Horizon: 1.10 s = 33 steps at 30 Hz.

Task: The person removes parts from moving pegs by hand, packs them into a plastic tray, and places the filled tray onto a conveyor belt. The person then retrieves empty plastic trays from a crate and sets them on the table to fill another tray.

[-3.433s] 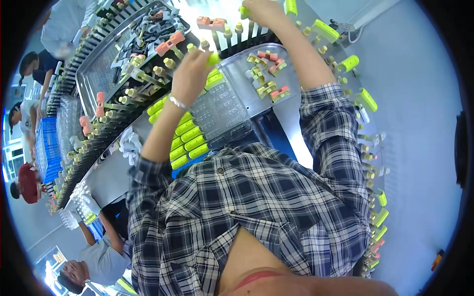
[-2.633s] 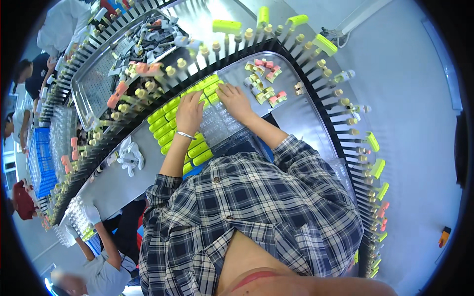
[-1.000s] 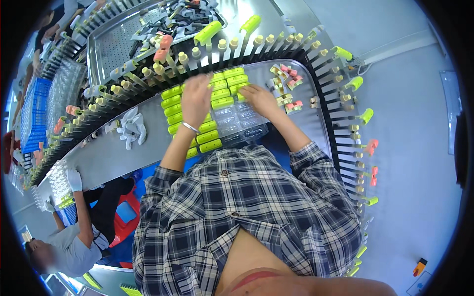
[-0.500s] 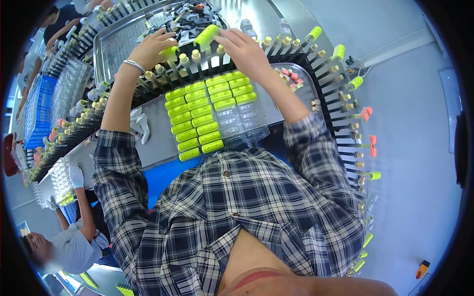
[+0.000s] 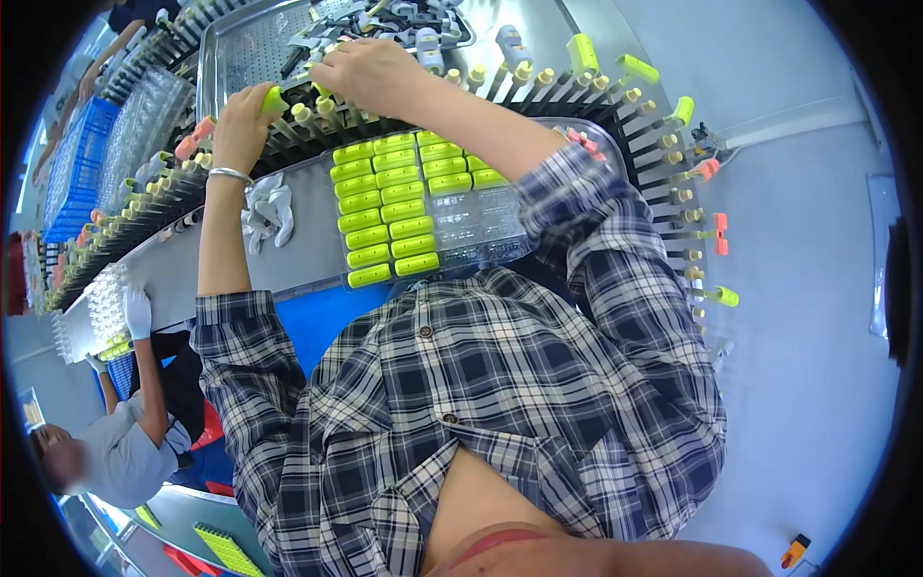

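At the far row of pegs, my left hand has its fingers closed around a lime-green plastic shell. My right hand reaches across to the left, fingers bent and pinching a second lime-green shell, mostly covered by the fingers. Pale-tipped pegs stand on the dark rack just below these shells. Nearer my body, a clear plastic tray holds several rows of lime-green shells, with unfilled pockets at its right front.
Behind the pegs lies a metal tray with a heap of grey and black parts. The peg rack curves around both sides, some pegs carrying green, pink or grey pieces. A white glove lies on the bench. A blue crate and a gloved co-worker are at left.
Both hands have moved left along the row of pegs, the right one farther. The right hand has left the green shell it touched before. The whole view has shifted slightly.
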Available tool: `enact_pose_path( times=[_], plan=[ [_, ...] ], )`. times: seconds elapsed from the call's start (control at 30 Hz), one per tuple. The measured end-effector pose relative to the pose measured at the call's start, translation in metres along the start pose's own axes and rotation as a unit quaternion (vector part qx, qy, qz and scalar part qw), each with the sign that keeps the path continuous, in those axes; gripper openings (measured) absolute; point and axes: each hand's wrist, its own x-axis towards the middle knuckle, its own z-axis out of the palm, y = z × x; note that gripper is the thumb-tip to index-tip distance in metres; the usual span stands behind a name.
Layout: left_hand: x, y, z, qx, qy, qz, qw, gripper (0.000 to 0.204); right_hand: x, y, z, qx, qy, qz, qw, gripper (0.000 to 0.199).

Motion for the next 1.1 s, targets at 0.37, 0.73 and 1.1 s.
enact_pose_path(
  times=[0.37, 0.73, 1.1],
  plan=[
    [-0.048, -0.067, 0.008, 0.111, 0.197, -0.114, 0.967, 0.038, -0.250, -0.022, -0.026, 0.120, -0.174, 0.290, 0.933, 0.037],
    [-0.098, -0.136, -0.025, 0.160, 0.293, -0.182, 0.925, 0.035, -0.296, -0.059, -0.005, 0.067, -0.146, 0.297, 0.941, 0.042],
    [-0.093, 0.163, 0.064, -0.260, -0.006, 0.001, 0.966, 0.044, -0.273, -0.026, -0.031, 0.130, -0.076, 0.350, 0.925, 0.048]
  ],
)
